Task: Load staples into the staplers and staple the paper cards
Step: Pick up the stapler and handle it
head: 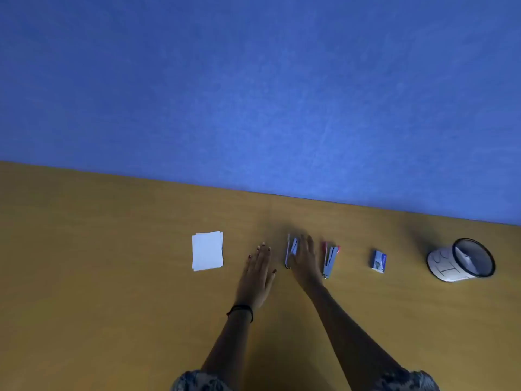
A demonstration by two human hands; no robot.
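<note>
A small stack of white paper cards [207, 251] lies on the wooden table [112, 277]. A blue stapler [290, 251] lies right of it, hinged open. My right hand [306, 261] rests flat beside and partly over the blue stapler, fingers extended, not clearly gripping it. My left hand [258, 275] lies flat on the table between the cards and the blue stapler, fingers apart, holding nothing. A red stapler [329, 259], also hinged open, lies right of my right hand. Further right stands a small blue staple box [378, 261].
A white round container with a black rim [462, 261] lies tilted on its side at the far right, with paper inside. A blue wall [253, 94] rises right behind the table's far edge. A black band circles my left wrist [241, 310].
</note>
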